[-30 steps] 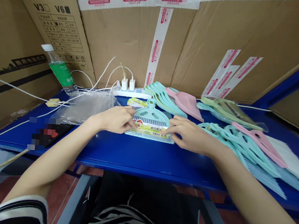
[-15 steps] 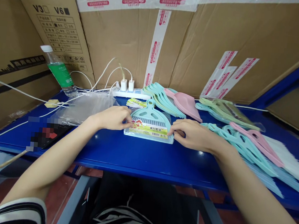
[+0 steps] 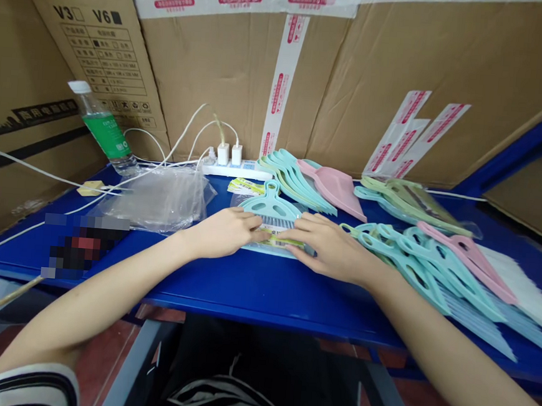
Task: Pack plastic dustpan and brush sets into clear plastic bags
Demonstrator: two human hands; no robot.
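Note:
A teal plastic dustpan and brush set lies in a clear bag on the blue table, with a printed yellow-green card across its front. My left hand and my right hand come in from either side. Their fingers lie over the card and nearly meet, hiding most of it. The lower edge of the pack is mostly covered too. Both hands rest on the pack, though how firmly they grip is hard to judge.
Stacked teal dustpans, a pink dustpan and bagged green ones lie behind. Teal and pink brushes spread right. A loose plastic bag, power strip, water bottle and cardboard boxes stand beyond.
My hands have slid toward each other and now lie flatter across the card, covering more of it. The pack sits slightly farther back on the table.

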